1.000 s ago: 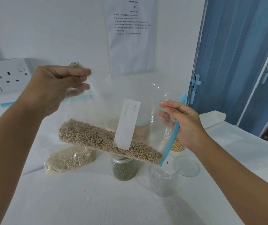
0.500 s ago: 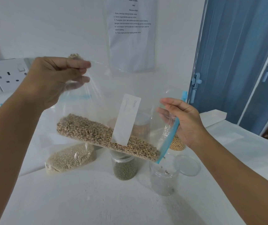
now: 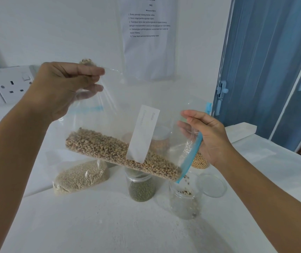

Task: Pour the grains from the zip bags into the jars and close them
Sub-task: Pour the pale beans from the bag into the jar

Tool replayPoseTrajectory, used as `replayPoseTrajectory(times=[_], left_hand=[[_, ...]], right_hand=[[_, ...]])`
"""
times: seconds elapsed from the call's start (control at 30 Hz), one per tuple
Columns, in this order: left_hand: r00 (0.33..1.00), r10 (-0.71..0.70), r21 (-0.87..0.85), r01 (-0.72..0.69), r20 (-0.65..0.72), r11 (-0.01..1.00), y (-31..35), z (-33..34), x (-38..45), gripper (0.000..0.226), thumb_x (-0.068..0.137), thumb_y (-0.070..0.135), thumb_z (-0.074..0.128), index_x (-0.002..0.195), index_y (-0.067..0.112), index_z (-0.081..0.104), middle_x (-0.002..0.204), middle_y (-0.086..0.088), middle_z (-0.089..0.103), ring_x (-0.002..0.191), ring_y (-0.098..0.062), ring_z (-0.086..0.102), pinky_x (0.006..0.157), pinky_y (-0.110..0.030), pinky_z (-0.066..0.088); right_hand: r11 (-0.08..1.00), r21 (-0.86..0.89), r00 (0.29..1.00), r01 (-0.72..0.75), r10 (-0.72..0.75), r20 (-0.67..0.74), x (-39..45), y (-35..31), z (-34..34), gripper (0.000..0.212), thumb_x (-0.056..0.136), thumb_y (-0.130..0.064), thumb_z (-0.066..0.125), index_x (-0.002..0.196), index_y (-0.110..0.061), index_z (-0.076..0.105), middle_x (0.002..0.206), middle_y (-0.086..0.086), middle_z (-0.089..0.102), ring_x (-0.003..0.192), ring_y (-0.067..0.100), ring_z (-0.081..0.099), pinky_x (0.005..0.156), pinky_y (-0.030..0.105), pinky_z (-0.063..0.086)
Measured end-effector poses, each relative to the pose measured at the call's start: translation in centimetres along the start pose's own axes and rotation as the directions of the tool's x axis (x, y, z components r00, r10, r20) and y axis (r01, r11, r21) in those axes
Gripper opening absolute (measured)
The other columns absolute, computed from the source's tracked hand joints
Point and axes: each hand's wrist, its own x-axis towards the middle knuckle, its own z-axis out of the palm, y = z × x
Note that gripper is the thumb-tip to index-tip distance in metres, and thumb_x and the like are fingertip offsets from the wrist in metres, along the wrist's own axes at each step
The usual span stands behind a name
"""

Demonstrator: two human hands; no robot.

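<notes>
The zip bag of black-eyed peas [image 3: 120, 152] hangs tilted over the open jar [image 3: 185, 199], its blue zipper corner lowest, and a few peas lie in the jar. The left hand [image 3: 62, 88] pinches the raised bottom corner; the right hand [image 3: 208, 136] pinches the zipper edge. Most peas remain in the bag. The lid [image 3: 212, 185] lies beside the jar. A jar of green grains [image 3: 141, 189] looks filled, and a second grain bag [image 3: 80, 177] waits unpoured.
</notes>
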Motion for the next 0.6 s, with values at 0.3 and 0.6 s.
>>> replayPoseTrajectory(times=[0.3, 0.6], left_hand=[[1.0, 0.008, 0.006, -0.008, 0.007, 1.0, -0.35, -0.17, 0.1, 0.017, 0.086, 0.009, 0.074, 0.092, 0.021, 0.085, 0.109, -0.016, 0.077, 0.088, -0.023, 0.077, 0.096, -0.042, 0.06], [1.0, 0.013, 0.026, -0.013, -0.008, 1.0, -0.05, -0.12, 0.08, 0.021, 0.094, -0.003, 0.068, 0.103, 0.013, 0.079, 0.112, -0.013, 0.077, 0.09, -0.024, 0.078, 0.095, -0.04, 0.061]], right_hand=[[1.0, 0.008, 1.0, 0.001, -0.001, 0.004, -0.16, 0.02, 0.07, 0.018, 0.093, 0.001, 0.069, 0.107, -0.008, 0.077, 0.119, 0.01, 0.076, 0.104, 0.03, 0.076, 0.089, 0.034, 0.062], [1.0, 0.014, 1.0, -0.003, 0.002, 0.006, -0.32, 0.06, 0.14, 0.019, 0.094, 0.0, 0.069, 0.109, -0.007, 0.077, 0.119, 0.01, 0.076, 0.105, 0.03, 0.076, 0.091, 0.036, 0.062]])
